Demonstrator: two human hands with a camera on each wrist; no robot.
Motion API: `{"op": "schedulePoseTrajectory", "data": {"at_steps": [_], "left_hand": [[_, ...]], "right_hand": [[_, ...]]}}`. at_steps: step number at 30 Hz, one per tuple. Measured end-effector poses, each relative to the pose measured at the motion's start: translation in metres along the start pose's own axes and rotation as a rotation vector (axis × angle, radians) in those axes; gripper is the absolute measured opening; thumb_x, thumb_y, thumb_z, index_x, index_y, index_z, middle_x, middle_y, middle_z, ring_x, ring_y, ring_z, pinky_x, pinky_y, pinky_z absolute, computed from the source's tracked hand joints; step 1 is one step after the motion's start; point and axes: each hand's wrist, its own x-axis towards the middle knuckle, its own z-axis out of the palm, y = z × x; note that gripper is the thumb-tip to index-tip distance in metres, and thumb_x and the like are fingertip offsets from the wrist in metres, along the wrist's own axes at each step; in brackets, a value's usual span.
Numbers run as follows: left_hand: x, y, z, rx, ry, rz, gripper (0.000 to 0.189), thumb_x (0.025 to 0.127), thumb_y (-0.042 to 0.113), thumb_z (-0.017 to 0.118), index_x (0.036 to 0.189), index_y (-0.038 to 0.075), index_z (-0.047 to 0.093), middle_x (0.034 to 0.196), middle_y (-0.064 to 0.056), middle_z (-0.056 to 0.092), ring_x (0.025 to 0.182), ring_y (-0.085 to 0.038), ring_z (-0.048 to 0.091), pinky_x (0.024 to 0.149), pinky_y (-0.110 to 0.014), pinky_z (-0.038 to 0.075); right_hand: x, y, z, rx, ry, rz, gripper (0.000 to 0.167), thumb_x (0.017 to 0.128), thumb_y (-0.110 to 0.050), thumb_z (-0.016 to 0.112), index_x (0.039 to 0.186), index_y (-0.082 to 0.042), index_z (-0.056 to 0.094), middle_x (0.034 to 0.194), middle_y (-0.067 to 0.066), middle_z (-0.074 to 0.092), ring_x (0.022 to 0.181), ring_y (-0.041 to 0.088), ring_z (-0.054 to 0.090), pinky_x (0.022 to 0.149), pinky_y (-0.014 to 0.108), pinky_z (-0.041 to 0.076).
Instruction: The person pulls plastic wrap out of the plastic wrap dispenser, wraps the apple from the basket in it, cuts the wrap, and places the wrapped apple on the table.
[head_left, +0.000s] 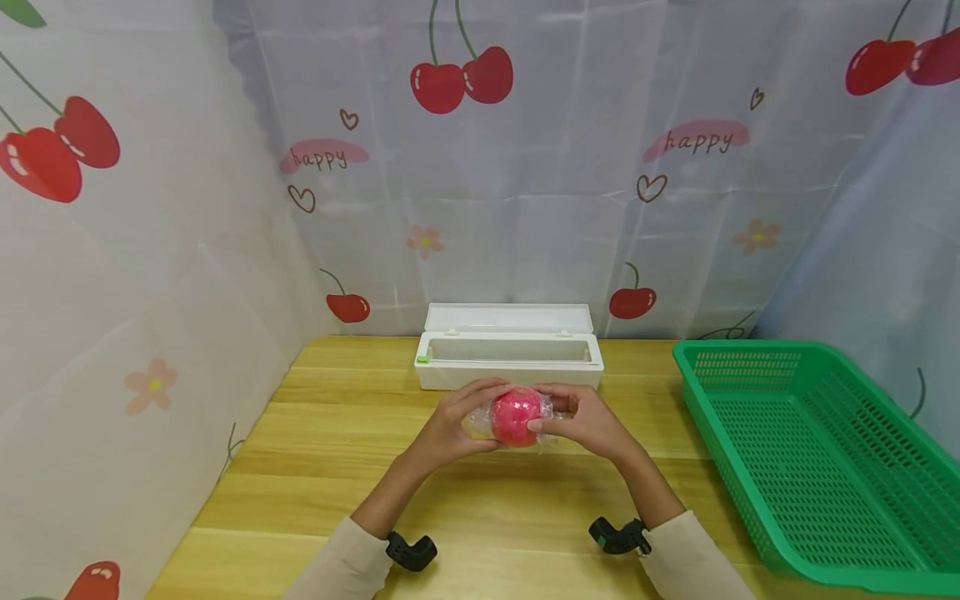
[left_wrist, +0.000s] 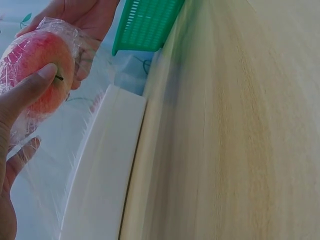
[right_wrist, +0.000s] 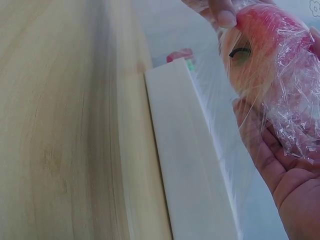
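Note:
A red apple (head_left: 515, 417) wrapped in clear cling film (right_wrist: 295, 85) is held up between both hands above the table. My left hand (head_left: 452, 422) grips it from the left, and in the left wrist view its thumb (left_wrist: 31, 89) lies on the apple close to the stem. On the other side my right hand (head_left: 590, 422) holds the apple, its thumb across the front. Crinkled film bunches out at both sides of the fruit. The stem (right_wrist: 241, 51) shows through the film in the right wrist view.
Just behind the hands stands a long white box (head_left: 510, 377) with its lid (head_left: 510, 317) raised. A green plastic basket (head_left: 720, 450) sits on the right of the wooden table (head_left: 300, 500). Cherry-printed curtains (head_left: 525, 208) enclose the back and sides.

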Motion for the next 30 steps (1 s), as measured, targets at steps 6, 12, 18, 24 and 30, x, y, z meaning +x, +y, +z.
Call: {"op": "schedulePoseTrajectory", "data": {"at_steps": [6,12,18,24,30], "left_hand": [[-0.0013,0.0016,-0.0011,0.033,-0.007,0.000,0.078,0.071,0.009,0.094,0.140,0.011,0.058,0.137,-0.007,0.060,0.127,-0.024,0.059,0.104,-0.037,0.051],[-0.0026,0.0006,-0.0022,0.058,-0.010,-0.004,0.078,0.069,0.010,0.095,0.139,0.011,0.059,0.134,-0.006,0.062,0.125,-0.023,0.060,0.104,-0.036,0.051],[-0.0040,-0.0007,-0.0019,0.035,-0.015,-0.018,0.077,0.070,0.010,0.095,0.138,0.011,0.059,0.132,-0.006,0.064,0.124,-0.023,0.061,0.103,-0.037,0.052],[-0.0062,-0.0027,-0.0020,0.008,-0.020,-0.066,0.075,0.072,0.012,0.094,0.138,0.012,0.060,0.131,-0.005,0.065,0.121,-0.022,0.062,0.101,-0.038,0.053],[-0.0051,-0.0020,-0.0036,-0.018,-0.016,-0.087,0.075,0.071,0.017,0.095,0.138,0.010,0.061,0.129,-0.006,0.067,0.118,-0.022,0.064,0.098,-0.038,0.055]], "right_hand": [[0.0011,0.0017,-0.0010,-0.043,-0.030,0.009,0.060,0.089,-0.029,0.080,0.137,0.000,0.060,0.122,0.014,0.070,0.104,0.026,0.071,0.081,0.034,0.062],[0.0012,0.0002,-0.0007,-0.096,-0.059,-0.007,0.057,0.090,-0.031,0.079,0.139,-0.006,0.061,0.125,0.008,0.070,0.106,0.023,0.069,0.083,0.032,0.061],[-0.0001,-0.0013,-0.0003,-0.166,-0.001,-0.107,0.056,0.089,-0.027,0.079,0.139,-0.007,0.062,0.132,0.006,0.067,0.110,0.022,0.066,0.088,0.032,0.058],[-0.0012,-0.0037,0.0007,-0.182,0.031,-0.182,0.054,0.085,-0.020,0.084,0.135,-0.011,0.066,0.133,0.004,0.067,0.115,0.023,0.064,0.094,0.040,0.056],[-0.0022,-0.0079,0.0033,-0.214,0.060,-0.197,0.060,0.080,-0.024,0.089,0.135,-0.014,0.067,0.133,0.003,0.067,0.116,0.022,0.064,0.092,0.041,0.057]]}}
